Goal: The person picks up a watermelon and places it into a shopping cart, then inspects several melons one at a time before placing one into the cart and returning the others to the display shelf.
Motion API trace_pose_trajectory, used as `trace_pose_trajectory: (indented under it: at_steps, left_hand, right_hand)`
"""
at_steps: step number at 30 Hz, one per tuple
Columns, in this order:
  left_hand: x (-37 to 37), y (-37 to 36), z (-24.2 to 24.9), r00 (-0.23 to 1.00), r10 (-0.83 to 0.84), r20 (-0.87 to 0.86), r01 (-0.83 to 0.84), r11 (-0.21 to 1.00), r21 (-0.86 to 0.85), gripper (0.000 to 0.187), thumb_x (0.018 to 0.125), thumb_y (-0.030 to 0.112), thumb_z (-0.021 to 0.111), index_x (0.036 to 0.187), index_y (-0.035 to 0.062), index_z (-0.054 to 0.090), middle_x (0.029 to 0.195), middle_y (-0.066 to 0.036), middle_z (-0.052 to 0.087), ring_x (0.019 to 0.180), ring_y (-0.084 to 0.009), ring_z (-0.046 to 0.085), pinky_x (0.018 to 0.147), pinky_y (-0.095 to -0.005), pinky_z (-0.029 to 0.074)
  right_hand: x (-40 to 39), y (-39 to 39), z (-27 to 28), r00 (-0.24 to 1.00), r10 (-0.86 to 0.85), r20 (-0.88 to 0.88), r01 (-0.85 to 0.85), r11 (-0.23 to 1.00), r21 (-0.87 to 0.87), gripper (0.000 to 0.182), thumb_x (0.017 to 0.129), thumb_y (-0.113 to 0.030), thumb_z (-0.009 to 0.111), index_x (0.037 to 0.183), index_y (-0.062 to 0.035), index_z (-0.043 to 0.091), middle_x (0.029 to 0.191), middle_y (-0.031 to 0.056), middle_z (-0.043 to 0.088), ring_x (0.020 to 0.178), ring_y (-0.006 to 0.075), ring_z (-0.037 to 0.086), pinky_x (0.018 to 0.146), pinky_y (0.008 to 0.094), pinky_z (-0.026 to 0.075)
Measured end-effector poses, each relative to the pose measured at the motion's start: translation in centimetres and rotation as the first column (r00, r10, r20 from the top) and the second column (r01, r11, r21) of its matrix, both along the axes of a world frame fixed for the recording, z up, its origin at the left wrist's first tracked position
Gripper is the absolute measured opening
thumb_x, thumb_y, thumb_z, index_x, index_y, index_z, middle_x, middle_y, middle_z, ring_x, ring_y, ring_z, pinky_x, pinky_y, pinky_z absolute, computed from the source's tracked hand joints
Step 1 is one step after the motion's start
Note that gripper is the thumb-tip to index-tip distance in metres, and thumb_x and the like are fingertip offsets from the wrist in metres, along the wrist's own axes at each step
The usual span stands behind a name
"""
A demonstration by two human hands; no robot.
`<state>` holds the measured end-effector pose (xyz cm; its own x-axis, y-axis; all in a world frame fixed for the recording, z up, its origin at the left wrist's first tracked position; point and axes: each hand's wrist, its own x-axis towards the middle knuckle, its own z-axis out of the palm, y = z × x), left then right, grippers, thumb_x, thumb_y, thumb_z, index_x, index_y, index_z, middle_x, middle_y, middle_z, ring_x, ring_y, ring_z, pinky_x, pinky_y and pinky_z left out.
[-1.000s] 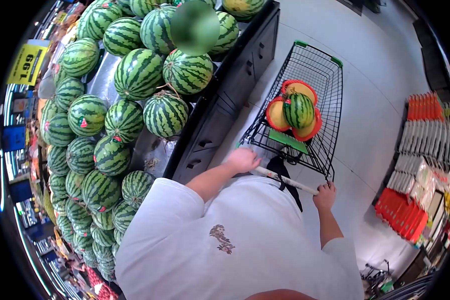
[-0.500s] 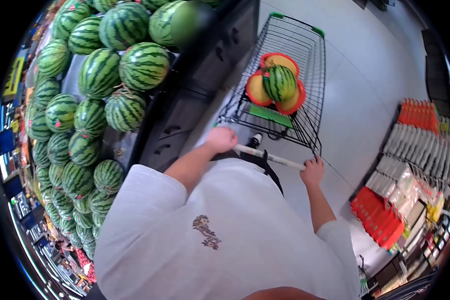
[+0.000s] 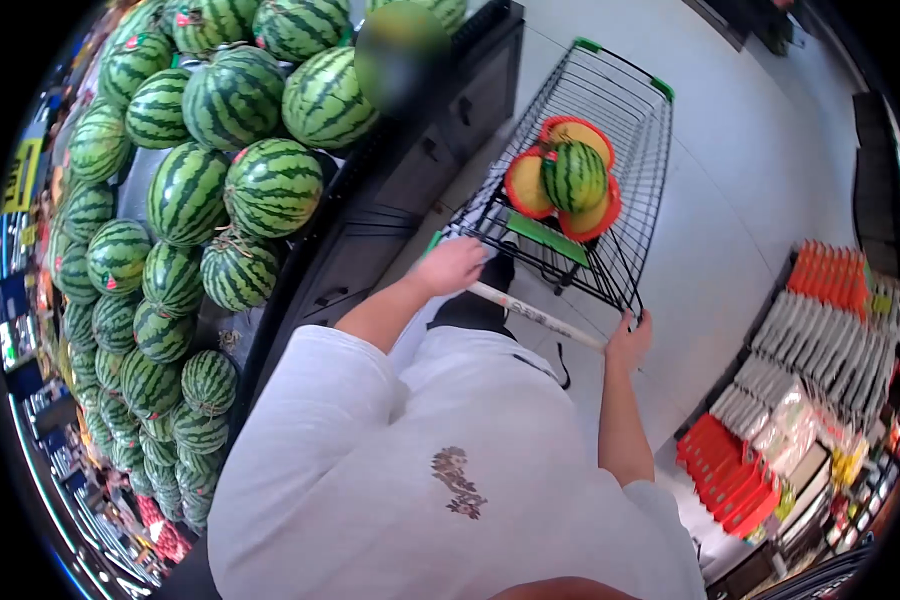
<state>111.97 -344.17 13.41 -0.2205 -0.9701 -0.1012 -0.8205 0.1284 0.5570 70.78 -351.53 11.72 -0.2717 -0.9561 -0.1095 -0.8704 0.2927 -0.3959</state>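
Nearest the camera, both hands close on the cart's handle (image 3: 535,314); the left hand (image 3: 453,266) wraps its left end, the right hand (image 3: 630,340) grips the right end; this looks like the pushing step, cart (image 3: 610,150) rolling beside the bin (image 3: 400,190); farther in, a watermelon (image 3: 574,175) sits in the basket on orange-rimmed melon halves (image 3: 526,185); beyond, left, more watermelons (image 3: 230,150) are heaped in the bin; I judge the next move calls for steering straight, keeping the cart's left side off the bin, gently so the melon stays put.
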Motion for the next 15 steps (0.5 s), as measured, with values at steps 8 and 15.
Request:
trace_pose_trajectory:
  at_steps: [8,15]
  left_hand:
    - [6.0,-17.0,1.4,0.924,0.278,0.264,-0.310,0.947,0.088,0.060,0.092,0.049,0.060,0.141,0.0148,0.059,0.155,-0.013,0.046,0.154,-0.0366,0.022,0.124,-0.0523,0.021]
    - [7.6,-32.6,1.5,0.921,0.311,0.233,-0.334,0.940,0.065,0.055,0.083,0.037,0.063,0.131,0.0098,0.064,0.147,-0.016,0.051,0.153,-0.0383,0.023,0.116,-0.0508,0.032]
  right_hand:
    - [6.9,-15.7,1.2,0.999,-0.028,0.016,0.025,0.988,0.153,0.057,0.103,-0.044,0.054,0.148,-0.0088,0.047,0.125,0.0157,0.068,0.113,0.0335,0.064,0.094,0.0456,0.050]
    - [9.4,-31.8,2.8,1.000,-0.016,0.011,0.014,0.994,0.113,0.050,0.105,-0.037,0.051,0.146,-0.0092,0.049,0.115,0.0152,0.071,0.103,0.0352,0.068,0.086,0.0453,0.052]
